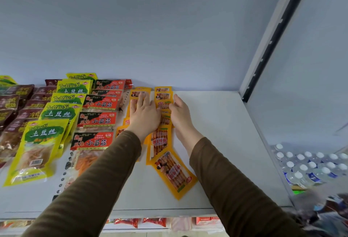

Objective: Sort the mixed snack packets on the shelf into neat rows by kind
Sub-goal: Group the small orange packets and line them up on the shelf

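Orange packets [162, 138] are squared into rows on the shelf [216, 123]: left hand [144, 113] pressed flat, fingers straight; right hand [179, 111] set edgewise, fingers straight, as a guide.

The left hand [144, 113] hides several orange packets [163, 138]; brown packets [11, 103] are cut off.

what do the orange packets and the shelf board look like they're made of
Orange packets: apparently thin glossy plastic film, judging by the light sheen, flat sealed edges and a corner that lifts off the board. Shelf board: smooth matte white, with a row of punched holes at its left edge; probably painted sheet metal, though laminate cannot be ruled out.
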Demonstrator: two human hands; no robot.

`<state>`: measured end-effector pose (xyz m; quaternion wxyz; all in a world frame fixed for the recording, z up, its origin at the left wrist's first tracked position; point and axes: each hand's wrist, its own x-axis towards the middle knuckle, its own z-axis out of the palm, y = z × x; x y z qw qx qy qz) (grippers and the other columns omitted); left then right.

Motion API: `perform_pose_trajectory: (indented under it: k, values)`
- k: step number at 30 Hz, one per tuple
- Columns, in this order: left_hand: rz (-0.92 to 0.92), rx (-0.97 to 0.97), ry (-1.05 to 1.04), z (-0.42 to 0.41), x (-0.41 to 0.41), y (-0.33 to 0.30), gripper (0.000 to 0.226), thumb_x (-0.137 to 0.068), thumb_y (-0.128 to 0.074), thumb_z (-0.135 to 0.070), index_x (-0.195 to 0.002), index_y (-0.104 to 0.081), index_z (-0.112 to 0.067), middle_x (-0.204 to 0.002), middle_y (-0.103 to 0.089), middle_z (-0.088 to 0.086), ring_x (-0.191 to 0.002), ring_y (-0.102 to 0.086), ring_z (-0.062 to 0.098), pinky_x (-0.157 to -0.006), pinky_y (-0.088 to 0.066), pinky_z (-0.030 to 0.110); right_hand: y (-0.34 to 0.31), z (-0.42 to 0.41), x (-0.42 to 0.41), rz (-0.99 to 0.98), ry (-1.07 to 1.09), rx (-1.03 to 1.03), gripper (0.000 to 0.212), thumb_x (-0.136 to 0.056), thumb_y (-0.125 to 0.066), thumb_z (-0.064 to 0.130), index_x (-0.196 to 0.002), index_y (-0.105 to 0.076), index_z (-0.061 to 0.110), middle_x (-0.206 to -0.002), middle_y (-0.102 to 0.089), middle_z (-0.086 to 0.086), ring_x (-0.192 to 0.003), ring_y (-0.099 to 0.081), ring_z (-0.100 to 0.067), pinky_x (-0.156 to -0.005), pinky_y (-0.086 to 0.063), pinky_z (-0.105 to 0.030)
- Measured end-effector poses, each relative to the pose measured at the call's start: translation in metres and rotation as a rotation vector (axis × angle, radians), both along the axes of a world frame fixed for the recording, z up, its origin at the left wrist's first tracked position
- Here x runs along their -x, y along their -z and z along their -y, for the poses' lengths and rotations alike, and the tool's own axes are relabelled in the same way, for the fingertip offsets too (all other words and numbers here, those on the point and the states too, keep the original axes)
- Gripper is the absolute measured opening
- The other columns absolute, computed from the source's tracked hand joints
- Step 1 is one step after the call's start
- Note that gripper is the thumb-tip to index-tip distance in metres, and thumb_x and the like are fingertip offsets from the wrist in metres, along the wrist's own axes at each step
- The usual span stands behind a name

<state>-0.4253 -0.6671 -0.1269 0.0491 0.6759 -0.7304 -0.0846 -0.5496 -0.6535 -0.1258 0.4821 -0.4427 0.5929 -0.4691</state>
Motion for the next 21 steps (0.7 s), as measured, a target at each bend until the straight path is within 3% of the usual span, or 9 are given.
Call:
perform_pose_trajectory:
  k: [4,6,8,10,12,16,21]
  values:
    - [-0.001,0.007,-0.016,0.005,0.001,0.002,0.060,-0.111,-0.020,-0.041,-0.162,-0.023,-0.010,-0.174,-0.002,0.009,-0.160,0.010,0.028,-0.127,0.006,0.055,0.028,0.021,-0.002,0.105,-0.008,-0.004,0.064,-0.090,-0.043,0.032,-0.154,-0.044,0.025,-0.152,-0.054,0.000,-0.136,-0.055,-0.018,-0.113,-0.047,-0.046]
    - [-0.010,0.007,-0.018,0.008,0.001,-0.001,0.060,-0.111,-0.019,-0.042,-0.162,-0.024,-0.010,-0.174,-0.003,0.009,-0.160,0.009,0.029,-0.127,0.006,0.055,0.035,0.028,0.002,0.118,-0.044,0.018,0.061,-0.089,-0.042,0.031,-0.150,-0.049,0.027,-0.145,-0.061,0.001,-0.127,-0.062,-0.017,-0.106,-0.053,-0.046]
    - [-0.039,0.031,-0.015,0.007,-0.003,-0.004,0.060,-0.111,-0.020,-0.042,-0.160,-0.028,-0.010,-0.173,-0.006,0.010,-0.160,0.007,0.029,-0.127,0.006,0.054,-0.004,0.006,0.002,0.095,-0.026,0.029,0.052,-0.100,-0.042,0.019,-0.151,-0.049,0.022,-0.147,-0.057,0.002,-0.128,-0.058,-0.011,-0.109,-0.050,-0.041]
    - [-0.074,0.104,0.000,0.003,-0.013,-0.010,0.057,-0.111,-0.024,-0.041,-0.158,-0.032,-0.011,-0.172,-0.011,0.013,-0.160,0.002,0.031,-0.128,0.002,0.053,-0.022,-0.004,0.012,0.011,-0.005,0.063,0.047,-0.105,-0.041,0.010,-0.152,-0.046,0.018,-0.147,-0.052,0.006,-0.130,-0.050,-0.007,-0.107,-0.046,-0.027]
    - [-0.118,0.175,0.013,-0.006,-0.025,-0.020,0.054,-0.109,-0.034,-0.039,-0.158,-0.036,-0.015,-0.170,-0.019,0.012,-0.159,-0.006,0.032,-0.129,-0.010,0.052,-0.023,-0.009,0.026,-0.094,-0.005,0.084,0.043,-0.104,-0.046,0.009,-0.145,-0.053,0.018,-0.136,-0.055,0.009,-0.124,-0.052,-0.007,-0.093,-0.043,-0.016]
    - [-0.124,0.095,0.005,-0.042,-0.039,-0.036,0.055,-0.103,-0.048,-0.048,-0.154,-0.044,-0.026,-0.166,-0.029,0.003,-0.157,-0.012,0.030,-0.126,-0.018,0.050,-0.015,-0.021,0.040,-0.289,-0.049,0.055,0.036,-0.102,-0.057,0.020,-0.138,-0.057,0.021,-0.134,-0.062,0.003,-0.119,-0.060,-0.014,-0.102,-0.049,-0.034]
    - [-0.041,-0.004,0.045,-0.082,-0.029,-0.030,0.064,-0.100,-0.045,-0.063,-0.155,-0.039,-0.030,-0.170,-0.018,0.002,-0.158,-0.003,0.027,-0.126,-0.013,0.051,-0.007,-0.038,0.038,-0.408,-0.123,0.018,0.043,-0.102,-0.061,0.026,-0.143,-0.051,0.020,-0.134,-0.061,0.002,-0.104,-0.057,-0.009,-0.088,-0.045,-0.028]
